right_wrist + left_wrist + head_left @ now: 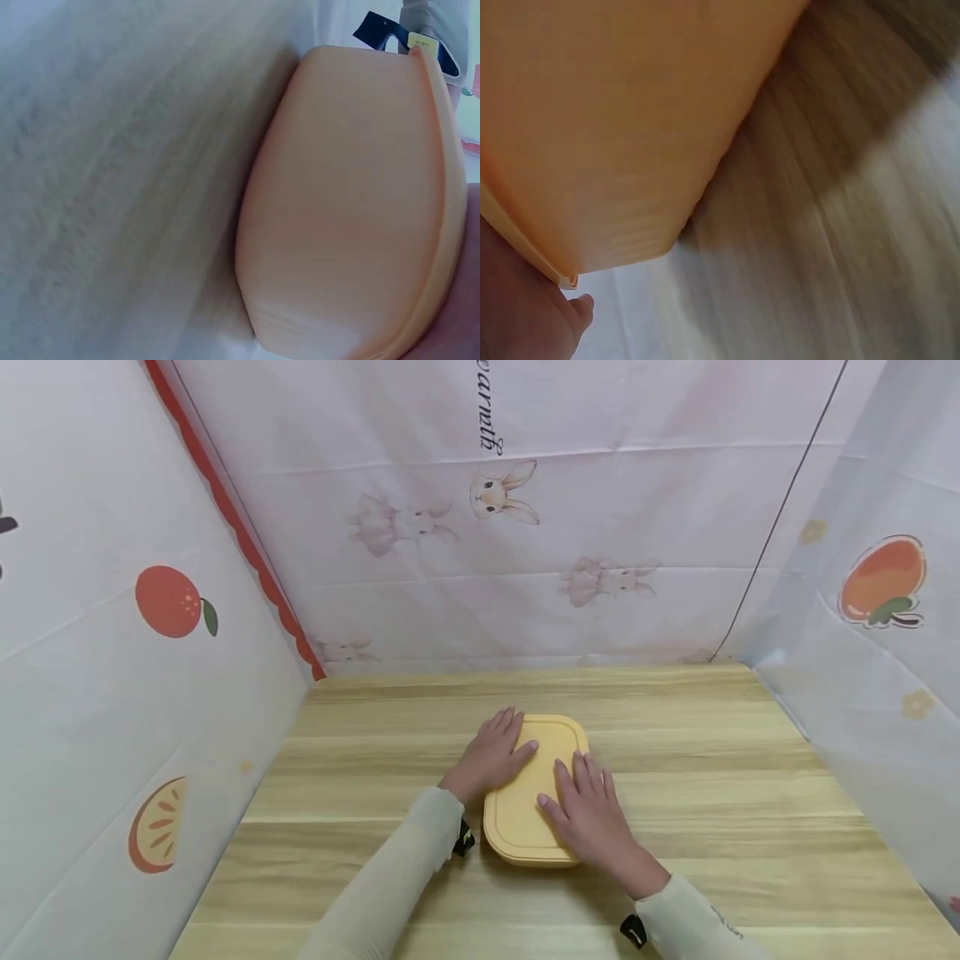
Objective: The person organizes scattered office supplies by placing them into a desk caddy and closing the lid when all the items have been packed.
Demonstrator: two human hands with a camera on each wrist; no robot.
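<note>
A yellow rectangular box with a fitted lid [532, 793] lies on the wooden table, its corners rounded. My left hand [491, 756] rests on the far left part of the lid, fingers stretched toward the back edge and thumb out over the top. On the right side of the lid lies my right hand [592, 814], fingers spread and straight. Seen from the left wrist, the box's smooth side wall [630, 127] rises from the table, with part of the left hand [525, 307] along the lid's rim. The right wrist view shows the opposite wall [345, 195] and the overhanging lid edge.
The wood-grain table [750, 827] reaches back to a hanging cloth [450, 610] printed with rabbits. Cloth panels with fruit prints stand at the left [247, 718] and right [847, 685]. A black strap device [633, 931] sits at the right wrist.
</note>
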